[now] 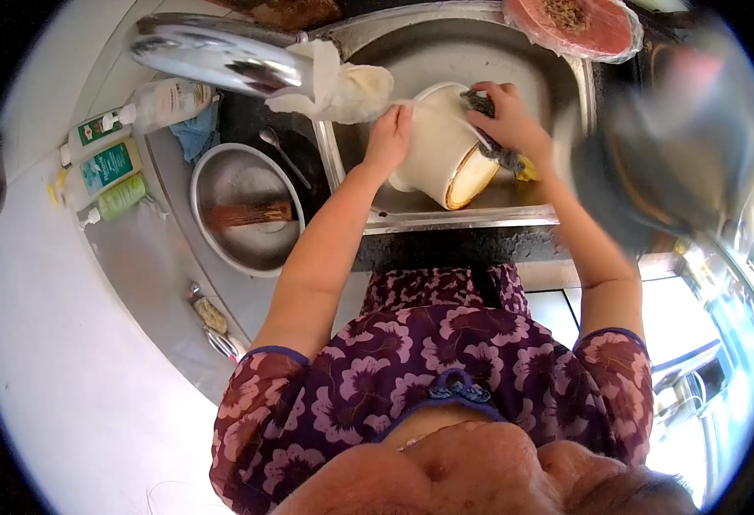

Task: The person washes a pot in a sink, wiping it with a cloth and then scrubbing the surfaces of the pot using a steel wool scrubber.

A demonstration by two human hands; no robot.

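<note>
A cream-coloured pot lies tipped on its side in the metal sink, with its brown-edged base turned towards me. My left hand grips it at its left side, the fingers partly hidden behind it. My right hand is closed on a dark grey scouring pad pressed against the pot's right side. More of the dark material and a bit of yellow show below that hand. Thin water appears to run from the cloth-wrapped faucet onto the pot.
The sink has a raised metal rim. Left of it are a metal basin holding a reddish-brown brush, a spoon, a blue cloth and several bottles. A wrapped pink item sits behind; a blurred grey object looms right.
</note>
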